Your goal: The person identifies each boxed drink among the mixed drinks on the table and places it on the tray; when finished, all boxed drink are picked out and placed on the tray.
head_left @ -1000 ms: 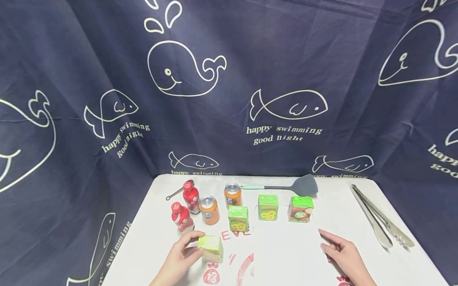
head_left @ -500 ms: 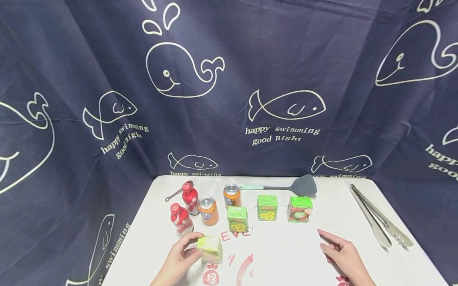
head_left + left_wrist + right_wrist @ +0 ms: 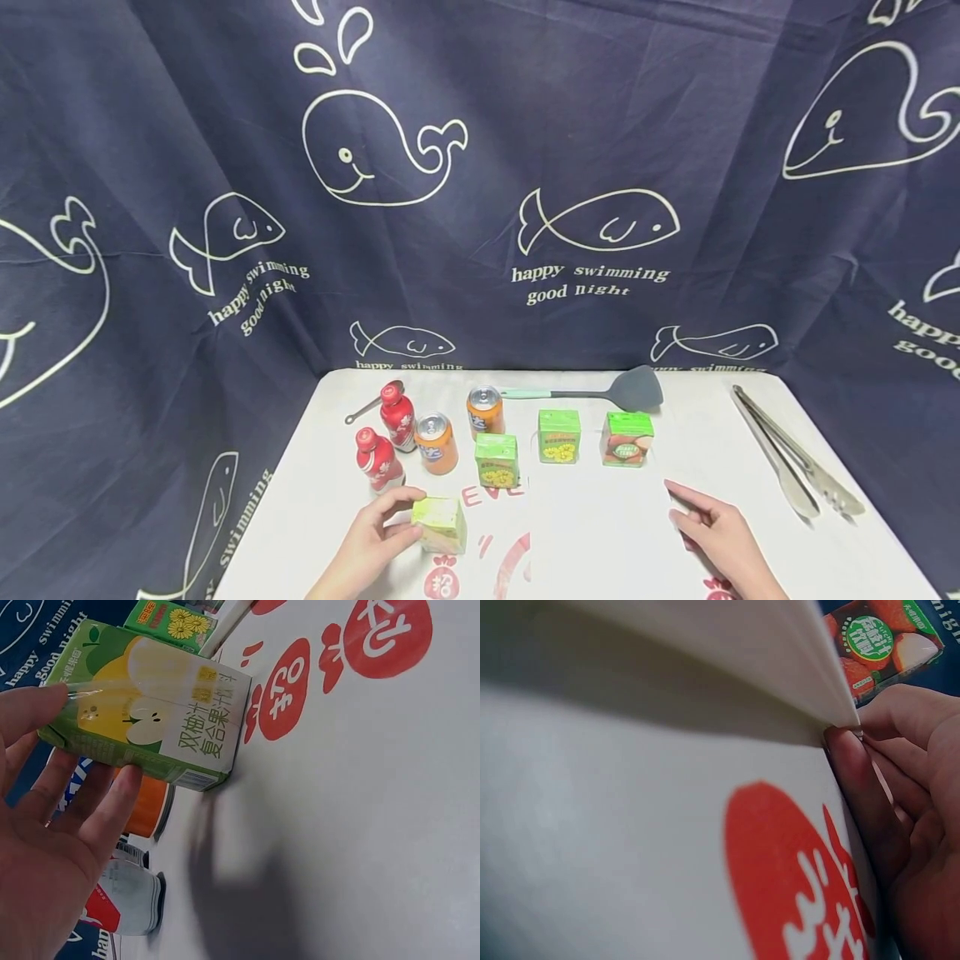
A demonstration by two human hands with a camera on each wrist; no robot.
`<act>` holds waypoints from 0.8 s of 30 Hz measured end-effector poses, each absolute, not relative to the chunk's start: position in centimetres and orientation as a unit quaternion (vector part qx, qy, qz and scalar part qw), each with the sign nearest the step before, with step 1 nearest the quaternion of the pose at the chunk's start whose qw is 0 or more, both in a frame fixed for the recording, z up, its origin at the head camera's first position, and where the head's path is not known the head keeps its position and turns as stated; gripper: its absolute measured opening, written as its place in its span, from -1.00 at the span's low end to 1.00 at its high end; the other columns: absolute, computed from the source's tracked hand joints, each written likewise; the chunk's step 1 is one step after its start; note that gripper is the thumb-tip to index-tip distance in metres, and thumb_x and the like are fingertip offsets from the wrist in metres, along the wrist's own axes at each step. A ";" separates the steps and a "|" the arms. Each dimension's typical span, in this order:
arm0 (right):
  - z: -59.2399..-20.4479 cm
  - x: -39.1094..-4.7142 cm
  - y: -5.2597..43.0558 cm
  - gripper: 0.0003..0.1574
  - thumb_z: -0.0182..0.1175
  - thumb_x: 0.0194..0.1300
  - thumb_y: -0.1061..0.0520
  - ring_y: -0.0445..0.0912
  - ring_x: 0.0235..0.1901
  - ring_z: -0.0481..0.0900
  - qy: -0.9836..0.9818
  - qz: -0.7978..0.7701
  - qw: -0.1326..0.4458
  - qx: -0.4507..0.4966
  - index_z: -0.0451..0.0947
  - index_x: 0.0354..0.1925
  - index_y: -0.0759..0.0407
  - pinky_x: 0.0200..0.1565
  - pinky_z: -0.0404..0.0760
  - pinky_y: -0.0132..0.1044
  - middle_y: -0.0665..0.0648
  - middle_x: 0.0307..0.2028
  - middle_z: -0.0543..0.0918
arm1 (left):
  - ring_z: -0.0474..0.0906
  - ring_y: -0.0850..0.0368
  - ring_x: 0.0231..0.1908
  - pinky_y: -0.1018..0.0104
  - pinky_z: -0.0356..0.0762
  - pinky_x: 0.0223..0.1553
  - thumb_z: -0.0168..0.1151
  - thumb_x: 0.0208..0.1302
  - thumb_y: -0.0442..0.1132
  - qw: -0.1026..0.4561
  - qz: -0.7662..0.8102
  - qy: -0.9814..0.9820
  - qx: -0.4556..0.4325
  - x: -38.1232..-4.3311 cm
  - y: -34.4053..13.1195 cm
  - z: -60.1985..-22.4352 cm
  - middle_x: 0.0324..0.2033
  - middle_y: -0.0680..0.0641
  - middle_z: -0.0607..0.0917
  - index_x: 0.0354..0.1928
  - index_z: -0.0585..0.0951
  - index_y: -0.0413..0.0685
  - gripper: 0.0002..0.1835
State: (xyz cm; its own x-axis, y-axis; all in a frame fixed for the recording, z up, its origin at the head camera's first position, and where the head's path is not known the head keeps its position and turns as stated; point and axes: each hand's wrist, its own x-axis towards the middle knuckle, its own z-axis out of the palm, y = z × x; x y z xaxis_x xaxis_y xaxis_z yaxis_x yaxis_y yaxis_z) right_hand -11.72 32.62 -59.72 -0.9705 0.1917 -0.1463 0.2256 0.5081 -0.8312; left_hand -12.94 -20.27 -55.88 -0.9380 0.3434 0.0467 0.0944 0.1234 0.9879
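Note:
In the head view my left hand [image 3: 375, 533] holds a yellow-green juice carton [image 3: 441, 525] at the front left, thumb on one side and fingers on the other. The left wrist view shows pomelo pictures on this carton [image 3: 157, 697]; its lower end is close to the tabletop. At the right, my right hand [image 3: 720, 533] pinches the edge of a flat white sheet or board [image 3: 600, 542] between thumb and index finger. That white piece [image 3: 742, 660] stands raised over the printed cloth in the right wrist view. Its exact kind cannot be told.
Behind stand two red bottles [image 3: 378, 458], two orange cans [image 3: 437, 443], two green chrysanthemum cartons [image 3: 558, 437] and a lychee carton [image 3: 627, 440]. A turner [image 3: 636, 390] and a small spoon [image 3: 367, 408] lie at the back. Metal tongs [image 3: 795, 458] lie at the right.
The head view has shifted very slightly. Both hands keep their holds, and the carton and the white piece stay in nearly the same places.

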 end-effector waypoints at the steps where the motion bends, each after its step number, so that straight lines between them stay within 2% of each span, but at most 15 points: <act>1: -59.7 -11.7 32.6 -0.37 0.38 0.38 0.11 -0.08 -0.65 0.50 0.868 -0.482 0.018 0.119 0.56 0.36 0.24 -0.53 0.43 -0.29 0.09 -0.61 0.55 | 0.54 -0.12 0.23 0.15 0.65 0.13 0.39 0.35 -0.39 0.096 0.645 0.743 0.151 -13.0 -20.3 -55.9 0.23 -0.28 0.57 0.25 0.55 -0.26 -0.54; 7: -59.8 -11.6 32.7 -0.37 0.39 0.38 0.10 -0.07 -0.64 0.51 0.871 -0.478 0.014 0.111 0.55 0.35 0.26 -0.50 0.43 -0.29 0.08 -0.62 0.55 | 0.56 -0.12 0.21 0.12 0.63 0.16 0.41 0.32 -0.39 0.084 0.629 0.754 0.170 -13.2 -20.5 -55.7 0.18 -0.19 0.62 0.22 0.58 -0.18 -0.56; 10: -59.8 -11.6 32.8 -0.37 0.39 0.38 0.10 -0.07 -0.65 0.52 0.870 -0.481 0.012 0.111 0.56 0.35 0.26 -0.51 0.43 -0.30 0.08 -0.62 0.55 | 0.56 -0.13 0.21 -0.03 0.54 0.23 0.43 0.32 -0.36 0.078 0.612 0.768 0.175 -13.3 -20.7 -55.6 0.16 -0.12 0.65 0.22 0.58 -0.19 -0.55; 13: -59.9 -11.6 32.7 -0.37 0.40 0.38 0.11 -0.07 -0.65 0.51 0.866 -0.488 0.011 0.109 0.56 0.35 0.26 -0.53 0.43 -0.30 0.08 -0.62 0.55 | 0.57 -0.14 0.20 -0.25 0.40 0.28 0.45 0.29 -0.35 0.076 0.604 0.774 0.173 -13.4 -20.7 -55.5 0.14 -0.07 0.68 0.22 0.59 -0.21 -0.54; 17: -59.8 -11.6 32.7 -0.36 0.40 0.38 0.11 -0.08 -0.65 0.50 0.866 -0.489 0.011 0.108 0.55 0.35 0.27 -0.53 0.42 -0.29 0.08 -0.62 0.55 | 0.58 -0.12 0.19 -0.38 0.31 0.27 0.46 0.26 -0.35 0.075 0.606 0.774 0.167 -13.3 -20.7 -55.3 0.11 -0.03 0.70 0.19 0.61 -0.17 -0.54; 24: -59.8 -11.7 32.6 -0.39 0.40 0.38 0.12 -0.08 -0.66 0.51 0.864 -0.493 0.004 0.100 0.57 0.33 0.28 -0.55 0.42 -0.29 0.07 -0.63 0.55 | 0.57 -0.13 0.20 -0.35 0.34 0.26 0.47 0.25 -0.36 0.079 0.613 0.770 0.158 -13.3 -20.6 -55.2 0.13 -0.07 0.69 0.19 0.61 -0.16 -0.54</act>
State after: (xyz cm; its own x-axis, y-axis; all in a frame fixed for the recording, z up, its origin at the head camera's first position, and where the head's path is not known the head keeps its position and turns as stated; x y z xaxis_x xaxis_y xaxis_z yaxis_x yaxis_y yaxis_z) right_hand -11.67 32.65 -59.76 -0.9799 0.1691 -0.1061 0.1774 0.4940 -0.8511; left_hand -13.28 -20.64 -55.22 -0.9374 0.3406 0.0730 0.1478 0.1992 0.9688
